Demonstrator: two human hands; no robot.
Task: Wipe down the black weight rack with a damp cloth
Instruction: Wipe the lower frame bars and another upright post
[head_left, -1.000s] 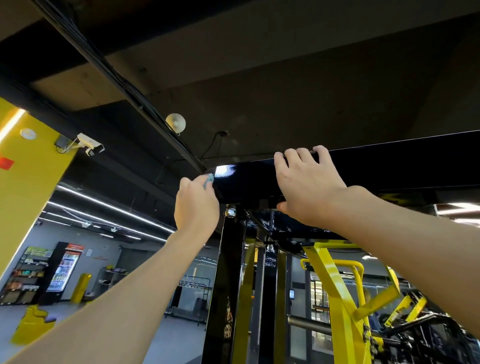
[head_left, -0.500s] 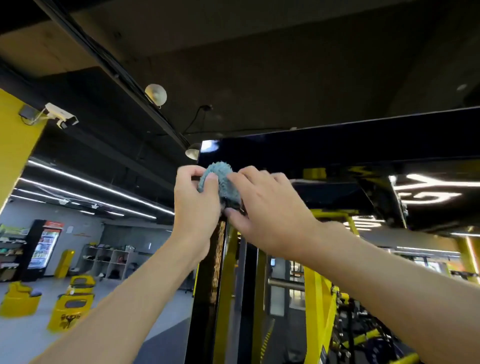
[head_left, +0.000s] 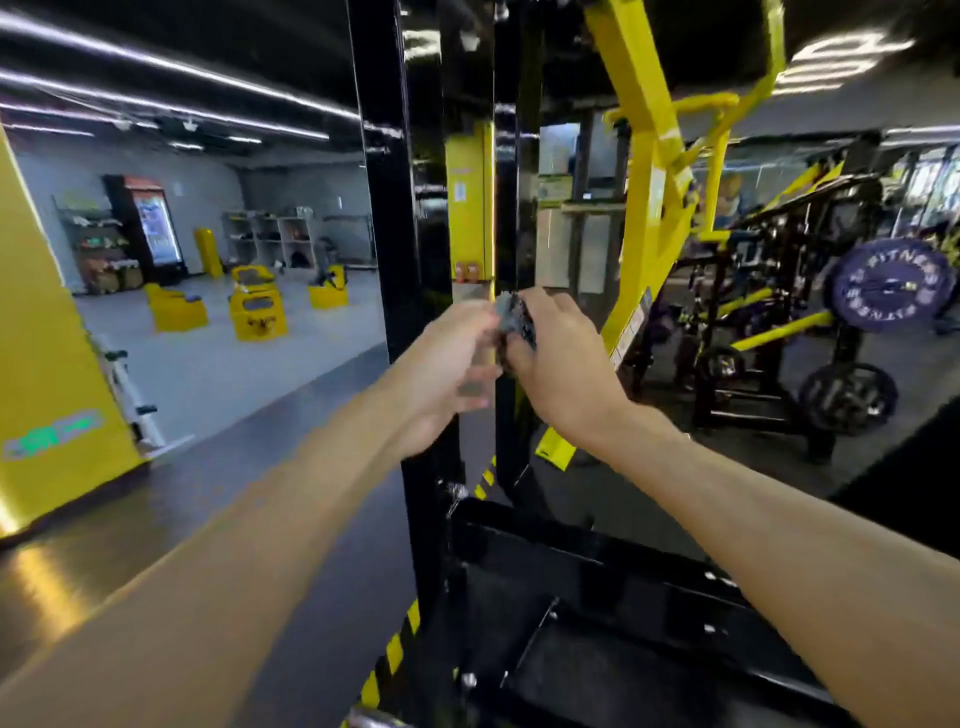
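The black weight rack's glossy upright post (head_left: 387, 208) runs from top to floor in the middle of the view, with its black base frame (head_left: 571, 561) below. Both my hands are held together in front of the post at mid height. A small grey-blue cloth (head_left: 514, 325) is bunched between them. My right hand (head_left: 563, 369) grips the cloth from the right. My left hand (head_left: 449, 364) is blurred and touches the cloth's left side; its hold is unclear.
A yellow lever arm (head_left: 649, 171) rises right of the post. Behind it stand black and yellow machines with a purple weight plate (head_left: 888, 286). Yellow boxes (head_left: 258, 312) sit on the grey floor at left, near a yellow pillar (head_left: 47, 338) and a drinks fridge (head_left: 153, 228).
My view dropped from the rack's top beam to its upright and base. Both hands came down from the top corner with the cloth, which now sits mostly in my right hand.
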